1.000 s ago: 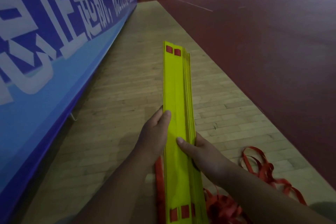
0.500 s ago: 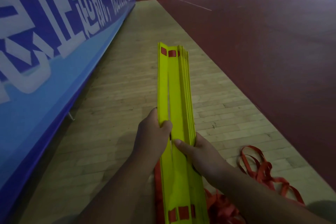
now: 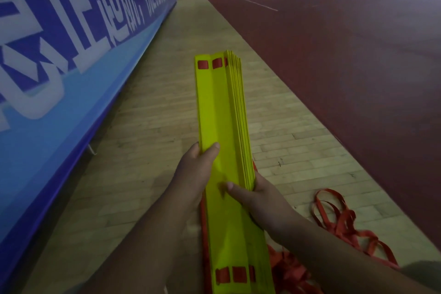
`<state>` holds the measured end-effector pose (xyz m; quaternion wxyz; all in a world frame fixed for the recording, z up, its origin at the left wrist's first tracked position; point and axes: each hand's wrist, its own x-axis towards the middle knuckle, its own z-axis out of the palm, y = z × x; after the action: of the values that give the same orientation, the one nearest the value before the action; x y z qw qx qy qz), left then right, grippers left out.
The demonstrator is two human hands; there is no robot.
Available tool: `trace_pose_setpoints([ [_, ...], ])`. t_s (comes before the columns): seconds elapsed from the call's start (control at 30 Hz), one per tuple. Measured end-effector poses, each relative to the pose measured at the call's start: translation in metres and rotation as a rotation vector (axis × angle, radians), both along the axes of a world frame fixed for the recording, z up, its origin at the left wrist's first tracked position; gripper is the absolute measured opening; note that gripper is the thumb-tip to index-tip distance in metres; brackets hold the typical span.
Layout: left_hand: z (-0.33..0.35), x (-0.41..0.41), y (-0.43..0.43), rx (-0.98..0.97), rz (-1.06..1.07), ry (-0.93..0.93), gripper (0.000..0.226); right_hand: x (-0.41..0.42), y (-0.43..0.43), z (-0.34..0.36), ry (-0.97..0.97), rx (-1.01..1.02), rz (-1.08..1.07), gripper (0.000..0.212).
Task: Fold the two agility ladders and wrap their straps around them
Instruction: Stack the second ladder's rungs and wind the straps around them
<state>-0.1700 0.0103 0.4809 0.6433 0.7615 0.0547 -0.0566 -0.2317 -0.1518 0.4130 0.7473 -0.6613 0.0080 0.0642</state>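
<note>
1. I see the yellow ladder stack point(image 3: 222, 114), its rungs gathered flat together, held lengthwise above the wooden floor point(image 3: 148, 150), far end pointing away from me.
2. Left hand point(image 3: 193, 174): grips the stack's left edge, thumb laid on the top face, fingers passing beneath, mostly hidden.
3. Right hand point(image 3: 260, 200): grips the right edge nearer me, thumb pressed on the top face, fingers wrapped under the layered rung edges.
4. Red straps point(image 3: 334, 217): loose loops on the floor right of the stack, more bunched beneath its near end.
5. Blue banner point(image 3: 59, 79) runs along the left; dark red court point(image 3: 358, 79) lies to the right.
</note>
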Motion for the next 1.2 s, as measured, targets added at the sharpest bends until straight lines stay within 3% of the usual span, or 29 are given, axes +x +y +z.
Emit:
trace_pose_setpoints([
  [0.13, -0.001, -0.001, -0.002, 0.249, -0.014, -0.174, 0.015, 0.001, 0.002, 0.000, -0.044, -0.096, -0.037, 0.046],
  [0.23, -0.007, -0.004, -0.009, 0.423, 0.002, -0.242, 0.010, 0.000, 0.005, -0.005, -0.060, -0.196, -0.071, 0.049],
  [0.33, -0.010, -0.003, -0.012, 0.480, 0.027, -0.229, 0.015, -0.001, 0.003, -0.010, -0.066, -0.251, -0.070, 0.043],
  [0.43, -0.005, 0.004, -0.007, 0.463, 0.033, -0.216, 0.035, 0.000, 0.000, -0.010, -0.064, -0.311, -0.056, 0.036],
  [0.57, -0.002, 0.007, -0.004, 0.306, -0.105, -0.155, 0.046, -0.001, -0.002, -0.006, -0.117, -0.381, -0.056, 0.032],
  [0.7, -0.001, 0.002, -0.003, 0.222, -0.175, -0.178, 0.036, -0.002, -0.003, -0.003, -0.116, -0.376, -0.042, 0.030],
  [0.87, -0.005, 0.007, -0.004, -0.086, -0.140, -0.061, 0.023, -0.005, -0.003, -0.001, -0.162, -0.433, -0.004, 0.045],
  [0.97, -0.007, 0.011, -0.003, -0.152, -0.134, 0.007, 0.030, -0.006, -0.004, -0.004, -0.190, -0.504, 0.002, 0.044],
  [1.07, -0.008, 0.013, -0.001, -0.190, -0.158, 0.040, 0.032, -0.005, -0.006, -0.004, -0.228, -0.618, 0.045, 0.028],
  [1.2, -0.009, 0.017, 0.001, -0.270, -0.226, 0.073, 0.034, -0.002, -0.009, -0.002, -0.257, -0.733, 0.107, 0.038],
])
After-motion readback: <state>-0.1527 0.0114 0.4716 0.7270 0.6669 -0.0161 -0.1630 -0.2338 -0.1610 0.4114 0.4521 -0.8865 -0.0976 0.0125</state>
